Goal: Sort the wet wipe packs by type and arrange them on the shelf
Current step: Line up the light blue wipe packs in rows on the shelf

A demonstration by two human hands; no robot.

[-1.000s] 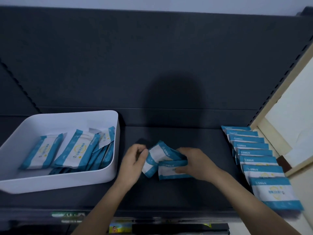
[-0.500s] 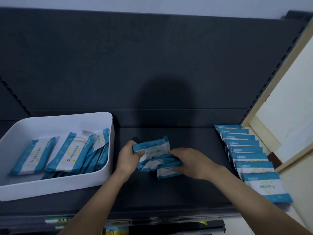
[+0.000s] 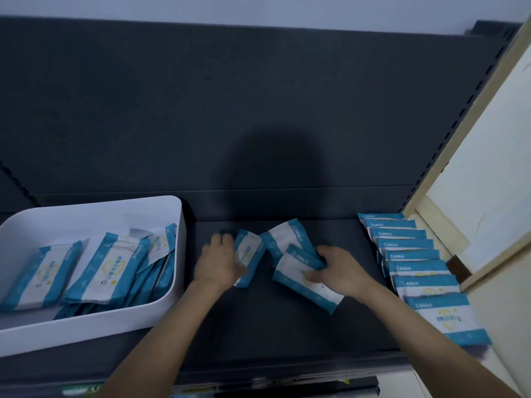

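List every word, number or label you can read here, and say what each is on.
Nothing reads clearly.
On the row packs: print on the blue bands, too blurred.
On the bin packs: print by a yellow emblem, too blurred.
On the loose packs: small print, too blurred.
On the shelf-edge labels: blurred, unreadable.

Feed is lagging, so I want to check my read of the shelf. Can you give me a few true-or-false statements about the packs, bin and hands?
1. The white bin holds several loose packs. True.
2. The row of packs lies at the left end of the shelf. False: it lies at the right end.
3. The right hand grips a pack. True.
4. The left hand is inside the bin. False: it is over the shelf, holding the left pack.
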